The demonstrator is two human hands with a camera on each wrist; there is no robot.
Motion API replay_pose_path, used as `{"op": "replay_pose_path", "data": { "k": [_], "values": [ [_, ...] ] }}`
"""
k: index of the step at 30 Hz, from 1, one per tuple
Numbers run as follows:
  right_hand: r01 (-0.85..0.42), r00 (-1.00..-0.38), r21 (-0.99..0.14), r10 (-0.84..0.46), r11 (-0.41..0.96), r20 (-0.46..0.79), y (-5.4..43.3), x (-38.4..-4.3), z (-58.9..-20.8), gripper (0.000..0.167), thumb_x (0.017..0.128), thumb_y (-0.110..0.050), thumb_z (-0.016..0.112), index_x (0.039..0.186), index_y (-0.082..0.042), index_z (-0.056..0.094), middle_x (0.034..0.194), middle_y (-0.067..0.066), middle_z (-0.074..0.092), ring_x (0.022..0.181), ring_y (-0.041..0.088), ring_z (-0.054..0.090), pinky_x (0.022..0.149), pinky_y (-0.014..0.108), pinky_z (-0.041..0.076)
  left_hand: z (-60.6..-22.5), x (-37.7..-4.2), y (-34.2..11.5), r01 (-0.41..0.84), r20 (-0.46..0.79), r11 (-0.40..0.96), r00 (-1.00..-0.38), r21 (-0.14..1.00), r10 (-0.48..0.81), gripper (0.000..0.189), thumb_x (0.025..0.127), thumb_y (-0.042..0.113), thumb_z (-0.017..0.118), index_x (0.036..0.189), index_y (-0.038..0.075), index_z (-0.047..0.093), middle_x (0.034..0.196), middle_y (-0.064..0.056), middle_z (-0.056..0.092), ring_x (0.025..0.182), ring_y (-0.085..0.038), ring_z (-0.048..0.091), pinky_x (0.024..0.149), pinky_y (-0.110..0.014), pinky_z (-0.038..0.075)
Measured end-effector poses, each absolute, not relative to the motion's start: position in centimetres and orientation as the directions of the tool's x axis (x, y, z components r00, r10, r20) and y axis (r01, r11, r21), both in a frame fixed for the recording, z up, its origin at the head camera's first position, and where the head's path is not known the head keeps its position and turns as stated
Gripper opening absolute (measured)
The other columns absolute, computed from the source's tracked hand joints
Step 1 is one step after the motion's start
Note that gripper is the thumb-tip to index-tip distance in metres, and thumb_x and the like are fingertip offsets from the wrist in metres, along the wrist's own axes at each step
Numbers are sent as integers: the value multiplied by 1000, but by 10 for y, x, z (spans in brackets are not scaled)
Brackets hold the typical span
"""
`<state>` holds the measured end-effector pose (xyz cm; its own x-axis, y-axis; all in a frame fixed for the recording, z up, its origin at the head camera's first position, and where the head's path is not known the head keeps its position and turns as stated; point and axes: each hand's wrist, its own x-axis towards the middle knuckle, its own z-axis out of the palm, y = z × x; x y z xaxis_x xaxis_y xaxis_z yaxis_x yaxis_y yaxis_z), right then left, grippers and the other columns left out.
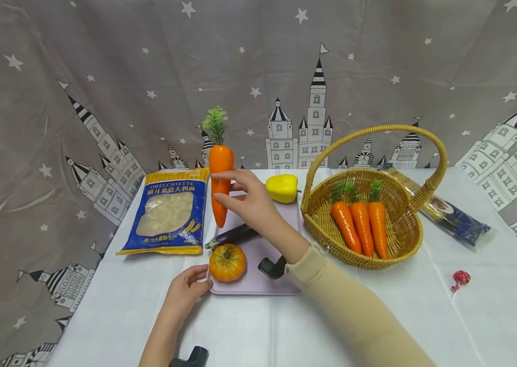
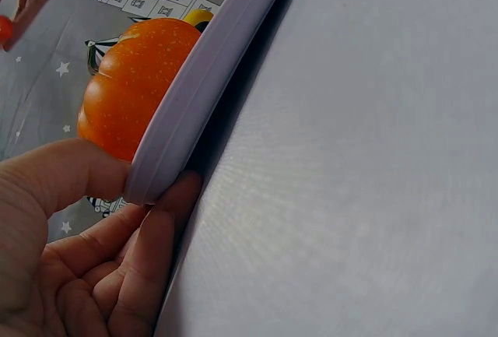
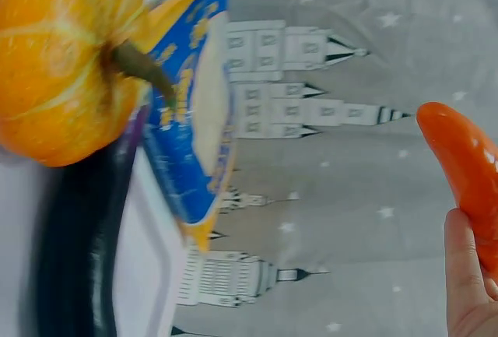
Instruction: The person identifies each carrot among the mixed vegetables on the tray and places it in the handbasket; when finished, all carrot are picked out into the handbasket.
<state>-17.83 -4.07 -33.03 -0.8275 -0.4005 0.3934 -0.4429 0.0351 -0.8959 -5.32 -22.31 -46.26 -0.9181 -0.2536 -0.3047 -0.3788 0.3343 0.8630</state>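
My right hand point(image 1: 251, 198) pinches an orange carrot point(image 1: 221, 159) with a green leafy top, held upright above the far left part of a pale purple tray point(image 1: 258, 288). At the tray's near left corner, my left hand point(image 1: 188, 288) grips the rim between thumb and fingers; the left wrist view shows the thumb on top and a finger beneath the tray's edge point(image 2: 167, 146). On the tray lie a small orange pumpkin point(image 1: 227, 263), a dark eggplant point(image 1: 235, 235) partly hidden by my right arm, and a yellow bell pepper point(image 1: 282, 188) at the back.
A wicker basket point(image 1: 364, 262) with a tall handle holds three carrots point(image 1: 361, 227) right of the tray. Behind it lies a long dark blue packet point(image 1: 453, 219). A blue and yellow orecchiette bag point(image 1: 166, 214) is at left. A red lollipop point(image 1: 461, 278) lies at the right.
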Motion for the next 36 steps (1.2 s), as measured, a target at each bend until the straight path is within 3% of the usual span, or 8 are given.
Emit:
{"op": "replay_pose_path", "data": {
  "k": [12,20,28,36],
  "values": [
    [-490,-801,-868,-348,-87,487,0,-151,-313,36,86,-3,70,122,-7,65,123,6,52,102,20,60,82,32,55,-464,-56,-225,-363,-290,341,-924,867,-249,44,84,8,67,126,-1,59,116,-18,64,85,-17,64,73,-26,55],
    [-575,-781,-816,-257,-59,569,35,-135,-316,36,82,5,71,118,-1,65,124,11,53,106,23,58,83,35,55,-464,-57,-225,-358,-290,326,-927,875,-239,45,84,7,67,127,-2,58,117,-20,64,84,-18,64,73,-25,55],
    [-576,-799,-816,-180,-47,574,69,-119,-320,34,82,12,67,115,4,63,124,10,51,108,25,57,87,35,53,-463,-56,-225,-358,-290,328,-927,874,-239,45,83,7,67,126,-3,58,117,-21,64,84,-17,64,72,-24,54],
    [-595,-799,-798,-35,-97,600,111,-110,-325,35,81,18,63,113,3,65,123,13,51,107,27,58,88,28,52,-465,-54,-224,-364,-295,328,-925,872,-241,45,83,8,67,126,-3,58,117,-21,64,85,-18,64,73,-26,55]
  ]
}}
